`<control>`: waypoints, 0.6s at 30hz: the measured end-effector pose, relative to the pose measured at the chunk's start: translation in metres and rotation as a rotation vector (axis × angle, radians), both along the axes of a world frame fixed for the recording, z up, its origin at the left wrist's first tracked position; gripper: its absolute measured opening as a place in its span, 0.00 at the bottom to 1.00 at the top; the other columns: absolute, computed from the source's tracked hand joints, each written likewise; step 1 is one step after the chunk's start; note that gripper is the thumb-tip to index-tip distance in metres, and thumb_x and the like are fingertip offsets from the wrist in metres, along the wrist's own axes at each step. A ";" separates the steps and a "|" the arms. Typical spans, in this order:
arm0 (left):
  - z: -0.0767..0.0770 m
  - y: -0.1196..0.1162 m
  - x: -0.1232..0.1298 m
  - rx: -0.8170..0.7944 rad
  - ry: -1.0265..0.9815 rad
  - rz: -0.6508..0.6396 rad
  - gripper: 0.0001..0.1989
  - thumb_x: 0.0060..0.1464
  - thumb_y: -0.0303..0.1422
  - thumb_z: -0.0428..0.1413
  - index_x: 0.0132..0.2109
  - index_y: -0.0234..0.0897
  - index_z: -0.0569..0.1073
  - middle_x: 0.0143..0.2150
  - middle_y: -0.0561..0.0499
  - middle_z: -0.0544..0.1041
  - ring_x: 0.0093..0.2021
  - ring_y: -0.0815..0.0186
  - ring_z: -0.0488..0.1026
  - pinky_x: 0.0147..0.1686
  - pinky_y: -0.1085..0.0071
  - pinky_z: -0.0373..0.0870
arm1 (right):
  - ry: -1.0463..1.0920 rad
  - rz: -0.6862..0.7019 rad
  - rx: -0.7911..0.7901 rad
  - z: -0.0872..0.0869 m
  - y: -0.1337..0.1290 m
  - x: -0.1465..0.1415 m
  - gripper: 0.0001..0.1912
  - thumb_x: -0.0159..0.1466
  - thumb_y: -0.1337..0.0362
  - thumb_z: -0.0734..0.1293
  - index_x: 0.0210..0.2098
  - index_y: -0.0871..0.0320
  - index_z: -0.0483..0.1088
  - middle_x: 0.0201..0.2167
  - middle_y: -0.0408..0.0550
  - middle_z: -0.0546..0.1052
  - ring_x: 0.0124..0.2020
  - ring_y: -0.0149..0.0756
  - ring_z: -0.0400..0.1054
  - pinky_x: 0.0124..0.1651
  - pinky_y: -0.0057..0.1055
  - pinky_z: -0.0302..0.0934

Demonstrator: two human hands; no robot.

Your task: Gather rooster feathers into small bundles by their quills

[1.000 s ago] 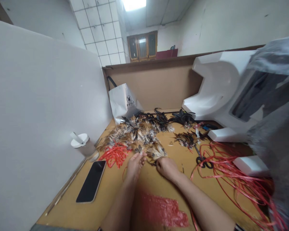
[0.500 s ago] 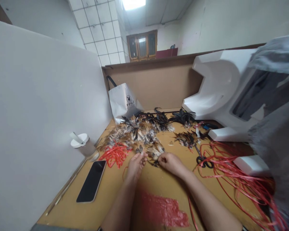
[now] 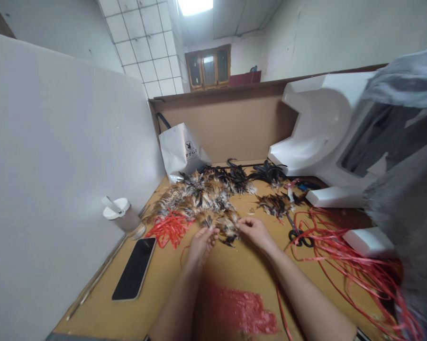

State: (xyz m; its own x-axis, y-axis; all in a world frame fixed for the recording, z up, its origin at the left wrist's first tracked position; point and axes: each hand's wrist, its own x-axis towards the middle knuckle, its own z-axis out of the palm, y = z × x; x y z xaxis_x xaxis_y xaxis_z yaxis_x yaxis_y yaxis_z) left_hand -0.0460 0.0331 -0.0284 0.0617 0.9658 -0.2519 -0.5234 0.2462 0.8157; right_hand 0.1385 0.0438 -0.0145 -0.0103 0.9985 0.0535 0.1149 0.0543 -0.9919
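Nearest, showing a red patch (image 3: pixel 247 310) on the yellow tabletop (image 3: pixel 234 265), between the forearms, with a strand of red ribbon (image 3: pixel 282 310) running close along the right forearm. Farther in, on the left, lying flat: dark-screened, a phone (image 3: pixel 134 269). Pinching with the left hand (image 3: pixel 202 244), fingertips drawn together at the near fringe of the brown feathers (image 3: pixel 213 194); too small to tell what is between them. Reaching with the right hand (image 3: pixel 254 232) to the right side of that fringe, thumb and fingers also closed; cannot tell whether around a feather. Just left of the fringe, bunched in a heap, cut red strips (image 3: pixel 171 229), then a lidded cup (image 3: pixel 124 218) by the pale side panel (image 3: pixel 67 142). To the right, crowding that side, a tangle of red ribbons (image 3: pixel 344 255), scissors (image 3: pixel 300 237) partly under it, and white foam (image 3: pixel 320 128) beneath cloudy plastic (image 3: pixel 405 189). Behind, blocking the far edge, dark feathers (image 3: pixel 268 171), a silver bag (image 3: pixel 183 149) and a cardboard wall (image 3: pixel 227 125). Compared with a second ago, raised and moved slightly away with the right hand, uncovering dark feather tips; barely shifted with the left.
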 end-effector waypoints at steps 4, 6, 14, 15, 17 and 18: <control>0.001 -0.003 0.002 0.007 0.017 -0.068 0.13 0.39 0.33 0.60 0.34 0.30 0.71 0.31 0.47 0.76 0.23 0.74 0.69 0.21 0.80 0.60 | 0.489 0.127 -0.220 0.006 -0.001 0.003 0.14 0.47 0.57 0.68 0.23 0.60 0.61 0.10 0.32 0.54 0.12 0.19 0.42 0.16 0.20 0.34; 0.002 -0.005 0.004 0.005 0.017 -0.120 0.12 0.40 0.33 0.60 0.33 0.30 0.72 0.33 0.46 0.76 0.24 0.74 0.69 0.22 0.80 0.61 | 0.632 0.205 -0.286 0.008 -0.003 0.002 0.15 0.46 0.59 0.70 0.23 0.59 0.60 0.12 0.32 0.54 0.12 0.18 0.42 0.16 0.20 0.32; 0.000 -0.013 0.012 -0.022 0.027 -0.286 0.12 0.41 0.34 0.59 0.34 0.29 0.72 0.33 0.44 0.76 0.25 0.73 0.71 0.23 0.80 0.61 | 0.644 0.211 -0.355 0.003 -0.014 -0.021 0.16 0.45 0.59 0.70 0.26 0.59 0.60 0.12 0.31 0.56 0.11 0.17 0.41 0.14 0.19 0.30; -0.001 -0.014 0.013 -0.024 0.033 -0.300 0.13 0.42 0.34 0.59 0.34 0.29 0.72 0.33 0.44 0.76 0.25 0.73 0.71 0.22 0.80 0.61 | 0.623 0.195 -0.340 0.003 -0.015 -0.024 0.16 0.45 0.58 0.70 0.25 0.60 0.61 0.11 0.31 0.55 0.11 0.17 0.40 0.14 0.19 0.30; -0.001 -0.015 0.014 -0.033 0.040 -0.315 0.13 0.41 0.34 0.59 0.34 0.29 0.72 0.32 0.44 0.76 0.24 0.74 0.70 0.22 0.80 0.60 | 0.586 0.164 -0.311 0.001 -0.017 -0.029 0.16 0.45 0.57 0.70 0.25 0.60 0.61 0.10 0.30 0.55 0.10 0.17 0.39 0.14 0.20 0.30; -0.001 -0.015 0.014 -0.036 0.042 -0.318 0.13 0.41 0.35 0.59 0.33 0.29 0.72 0.31 0.44 0.76 0.23 0.74 0.70 0.22 0.80 0.60 | 0.574 0.147 -0.298 0.000 -0.017 -0.031 0.17 0.45 0.56 0.69 0.24 0.60 0.61 0.09 0.30 0.54 0.10 0.17 0.39 0.14 0.20 0.30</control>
State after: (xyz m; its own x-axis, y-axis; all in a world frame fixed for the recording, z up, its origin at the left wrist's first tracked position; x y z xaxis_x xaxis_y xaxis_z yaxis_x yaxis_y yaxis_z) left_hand -0.0315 0.0179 -0.0295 0.3475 0.8901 -0.2947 -0.3815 0.4214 0.8227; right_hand 0.1075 0.0268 -0.0148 -0.1994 0.9618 -0.1876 -0.4236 -0.2572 -0.8686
